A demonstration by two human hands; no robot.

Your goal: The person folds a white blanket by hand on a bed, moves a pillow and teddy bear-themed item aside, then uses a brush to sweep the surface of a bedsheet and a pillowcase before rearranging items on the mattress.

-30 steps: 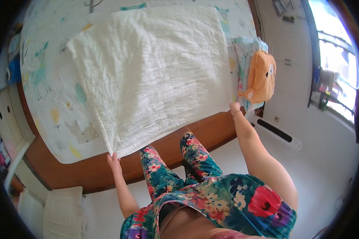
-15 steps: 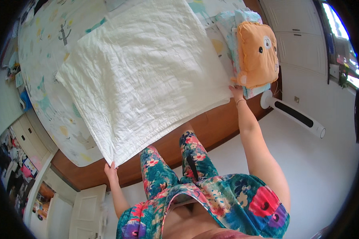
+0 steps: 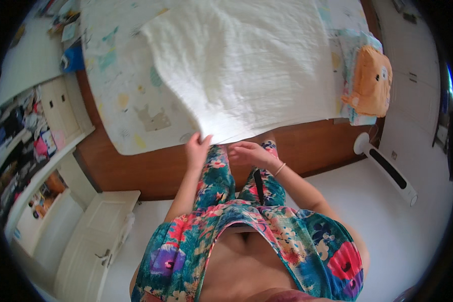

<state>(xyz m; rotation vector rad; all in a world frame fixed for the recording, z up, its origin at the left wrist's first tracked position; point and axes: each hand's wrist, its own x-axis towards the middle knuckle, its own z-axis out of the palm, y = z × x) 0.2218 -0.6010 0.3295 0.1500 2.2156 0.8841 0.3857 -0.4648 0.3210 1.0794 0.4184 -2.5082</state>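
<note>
A white quilted blanket is spread over the bed, its near edge along the bed's front. My left hand pinches the blanket's near left corner between thumb and fingers, pulling it slightly toward me. Just right of that corner is my right hand, below the blanket's edge, fingers loosely bent and somewhat apart, with nothing visible in them. Under the blanket lies a pale patterned bed sheet with animal prints.
At the bed's right, an orange animal-face pillow rests on folded light-blue bedding. A white tower fan stands on the floor beyond. To the left are a cluttered shelf and a white door. The wooden bed frame borders the bed.
My right hand has left the blanket's near right corner and come across beside my left. The left hand, still gripping its corner, appears farther right as the view shifts left.
</note>
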